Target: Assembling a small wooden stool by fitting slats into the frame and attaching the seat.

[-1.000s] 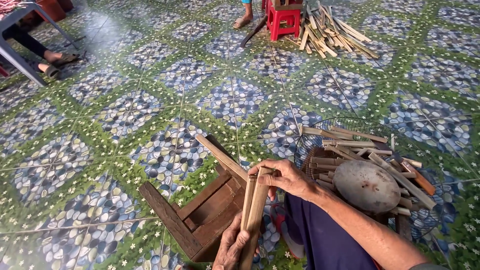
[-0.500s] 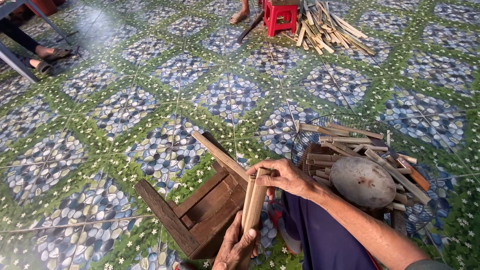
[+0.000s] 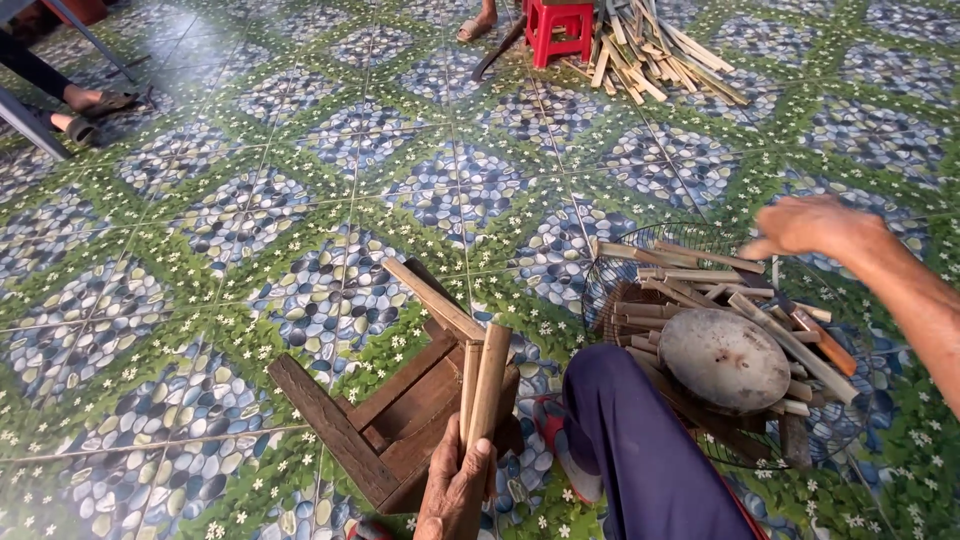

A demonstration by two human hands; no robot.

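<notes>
My left hand (image 3: 455, 490) grips two split bamboo sticks (image 3: 485, 385) upright over a dark wooden frame (image 3: 370, 420) lying on the tiled floor. A longer bamboo slat (image 3: 432, 297) leans on the frame's top. My right hand (image 3: 805, 225) hovers in the air above a round wire basket (image 3: 620, 262), holding nothing, fingers loosely curled. The basket holds several bamboo strips (image 3: 690, 275) and a round grey disc (image 3: 724, 360). My knee in purple trousers (image 3: 640, 450) sits between the frame and the basket.
A red plastic stool (image 3: 558, 28) and a pile of bamboo sticks (image 3: 655, 50) stand at the far top, with another person's foot (image 3: 478, 22) beside them. At the top left are another person's feet in sandals (image 3: 90, 105) and grey chair legs (image 3: 30, 125).
My right hand has let go of the top of the bamboo sticks and moved right, up over the basket. The left hand still holds the sticks. The view has tilted down slightly.
</notes>
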